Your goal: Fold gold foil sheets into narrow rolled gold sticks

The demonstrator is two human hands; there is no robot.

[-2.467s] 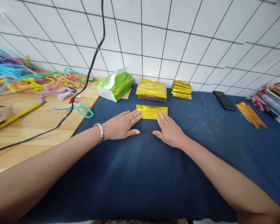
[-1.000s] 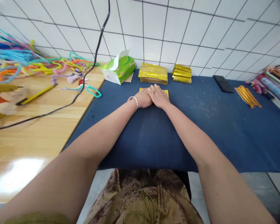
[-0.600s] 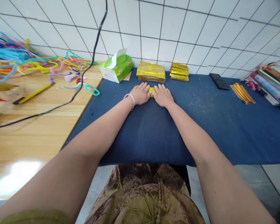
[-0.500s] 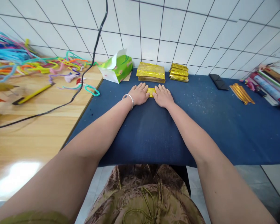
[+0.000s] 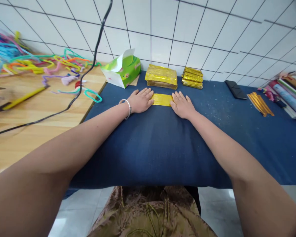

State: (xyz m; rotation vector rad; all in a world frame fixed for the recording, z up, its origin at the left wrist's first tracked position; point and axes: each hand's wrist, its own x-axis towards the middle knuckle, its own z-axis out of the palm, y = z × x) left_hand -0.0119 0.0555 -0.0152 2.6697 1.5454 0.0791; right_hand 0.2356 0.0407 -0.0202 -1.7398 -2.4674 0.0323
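Observation:
A flat strip of shiny gold paper (image 5: 162,99) lies crosswise on the dark blue cloth (image 5: 153,148). My left hand (image 5: 141,100), with a silver bangle at the wrist, rests palm down at the strip's left end, fingers stretched out. At the right end my right hand (image 5: 182,104) lies flat, its fingers spread and touching the strip's edge. Just behind the hands sits a thick stack of gold paper (image 5: 161,76). A smaller stack of folded gold pieces (image 5: 192,78) stands to its right.
Behind my left hand is a green tissue box (image 5: 124,69). A black cable (image 5: 81,82) hangs across the wooden table (image 5: 39,131), which holds colourful fuzzy stems and a yellow-black tool (image 5: 22,98). At right lie a black phone-like object (image 5: 236,90), gold strips (image 5: 260,103) and books.
My hands have moved apart, left and right, and more of the gold strip between them shows. The view has shifted slightly.

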